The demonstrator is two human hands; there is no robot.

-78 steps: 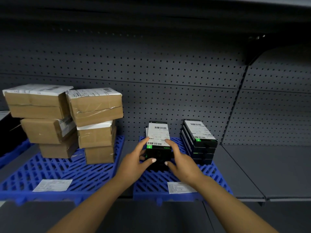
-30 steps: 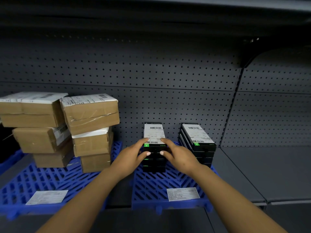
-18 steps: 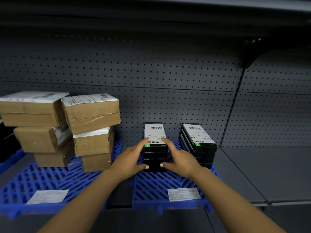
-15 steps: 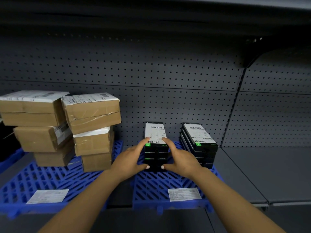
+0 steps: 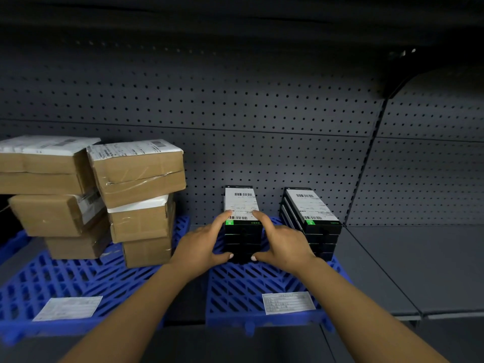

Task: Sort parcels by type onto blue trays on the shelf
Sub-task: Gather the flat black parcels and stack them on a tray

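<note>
- Head view: The left hand [image 5: 203,243] and the right hand [image 5: 282,244] are on the two sides of a stack of black boxes [image 5: 243,233].
- Each hand is spread wide. A pointing finger rests on the top white label [image 5: 241,204] and a thumb presses the bottom front of the stack. The fingers are mostly straight, so they press and do not squeeze.
- The stack sits at the back of the right blue tray [image 5: 251,286], close to the wall with little holes [image 5: 235,127].
- A second stack of black boxes [image 5: 310,222] stands just beside it on the same tray.
- Brown parcels [image 5: 136,197] are piled on the left blue tray [image 5: 65,286], so the two kinds are apart.
- The step looks like making the stack neat. To do it well, the person should push softly from both sides at once so the boxes line up and none slides off. The stack should stay apart from its neighbor.
- Compared with 2.6 seconds ago: the top box stuck out to the front then, held in both hands. Now it lies flat and lined up on the stack.
- The thumbs have moved down to the bottom of the stack.
- The brown parcels and the other black stack have not moved.
</note>
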